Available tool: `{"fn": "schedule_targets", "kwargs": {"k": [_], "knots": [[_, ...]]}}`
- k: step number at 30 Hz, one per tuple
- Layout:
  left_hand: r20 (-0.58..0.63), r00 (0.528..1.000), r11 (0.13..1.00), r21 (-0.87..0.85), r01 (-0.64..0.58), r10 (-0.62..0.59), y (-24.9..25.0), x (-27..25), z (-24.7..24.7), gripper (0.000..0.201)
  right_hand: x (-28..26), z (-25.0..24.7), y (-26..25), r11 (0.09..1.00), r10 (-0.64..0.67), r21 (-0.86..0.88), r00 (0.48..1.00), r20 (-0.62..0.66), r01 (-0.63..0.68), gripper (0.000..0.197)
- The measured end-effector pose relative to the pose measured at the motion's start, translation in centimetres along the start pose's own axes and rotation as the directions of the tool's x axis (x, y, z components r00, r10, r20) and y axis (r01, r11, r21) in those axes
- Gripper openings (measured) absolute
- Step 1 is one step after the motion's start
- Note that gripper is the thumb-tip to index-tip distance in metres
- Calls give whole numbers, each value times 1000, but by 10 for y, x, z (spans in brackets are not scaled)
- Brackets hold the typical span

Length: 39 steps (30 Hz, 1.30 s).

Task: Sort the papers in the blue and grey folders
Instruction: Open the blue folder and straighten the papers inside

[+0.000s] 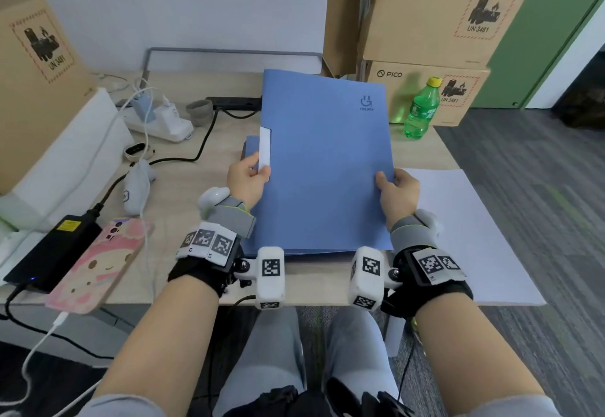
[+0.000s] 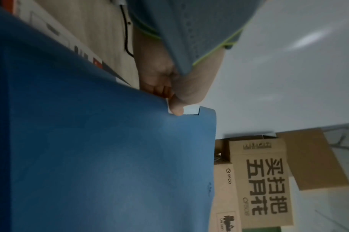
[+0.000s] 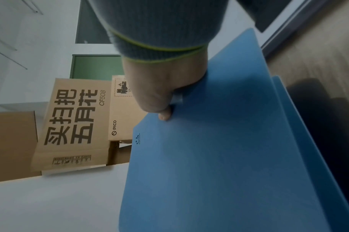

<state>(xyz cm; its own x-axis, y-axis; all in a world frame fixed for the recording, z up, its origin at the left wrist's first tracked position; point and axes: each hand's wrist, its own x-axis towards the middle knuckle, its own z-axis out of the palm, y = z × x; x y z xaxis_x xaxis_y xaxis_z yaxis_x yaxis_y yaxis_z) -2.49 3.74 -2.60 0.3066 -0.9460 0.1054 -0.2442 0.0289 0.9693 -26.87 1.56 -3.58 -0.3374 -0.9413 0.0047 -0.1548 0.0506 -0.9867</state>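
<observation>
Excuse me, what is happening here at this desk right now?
A person sitting at a desk holds a closed blue folder with both hands, tilted up from the desk. The left hand pinches its left edge at a small cut-out where something white shows; the right hand grips the right edge. A white sheet lies on the desk to the right. No grey folder can be made out.

Head view: bright, even overhead light, soft shadows, wide-angle bending at the edges. Both wrist views: dim, soft and slightly blurred. The blue folder (image 3: 219,157) throws a dark shadow on the desk (image 3: 308,51); ceiling glare in the left wrist view.
</observation>
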Motion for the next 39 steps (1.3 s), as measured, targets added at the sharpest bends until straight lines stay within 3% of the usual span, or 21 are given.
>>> {"fn": "schedule_targets", "kwargs": {"k": [8, 12, 16, 20, 23, 26, 29, 33, 38, 39], "knots": [[118, 987, 970, 228, 80, -109, -5, 0, -9, 33, -2, -9, 10, 1000, -20, -8, 1000, 23, 20, 11], [39, 983, 942, 297, 158, -177, -13, 3, -22, 48, 4, -23, 13, 998, -7, -59, 1000, 20, 8, 30], [-2, 978, 902, 386, 194, -210, -17, 6, -25, 35, 9, -30, 17, 996, 36, -89, 999, 37, -32, 32], [-63, 987, 806, 571, 155, -146, -19, 6, -15, 35, 8, -36, 18, 991, 29, -129, 999, 20, -26, 20], [-53, 992, 799, 589, 122, -112, -12, 4, -4, 36, 9, -47, 18, 975, 35, -221, 999, 8, -32, 23], [82, 986, 828, 555, 79, -149, -6, -4, 17, 30, 7, -55, 14, 912, 107, -400, 994, 18, -91, 28], [225, 940, 867, 483, 121, -257, -7, -18, 40, 28, 5, -56, 13, 829, 210, -536, 977, 34, -160, 37], [222, 939, 853, 508, 117, -261, -8, -26, 51, 11, 0, -51, 12, 732, 216, -672, 973, 78, -109, 28], [245, 927, 776, 626, 71, -283, -5, -26, 55, 18, -18, -40, 3, 601, 94, -799, 990, 107, 29, 54], [247, 928, 738, 674, 41, -277, -4, -27, 57, 12, -22, -38, -1, 593, 66, -802, 989, 133, 69, 56]]}}
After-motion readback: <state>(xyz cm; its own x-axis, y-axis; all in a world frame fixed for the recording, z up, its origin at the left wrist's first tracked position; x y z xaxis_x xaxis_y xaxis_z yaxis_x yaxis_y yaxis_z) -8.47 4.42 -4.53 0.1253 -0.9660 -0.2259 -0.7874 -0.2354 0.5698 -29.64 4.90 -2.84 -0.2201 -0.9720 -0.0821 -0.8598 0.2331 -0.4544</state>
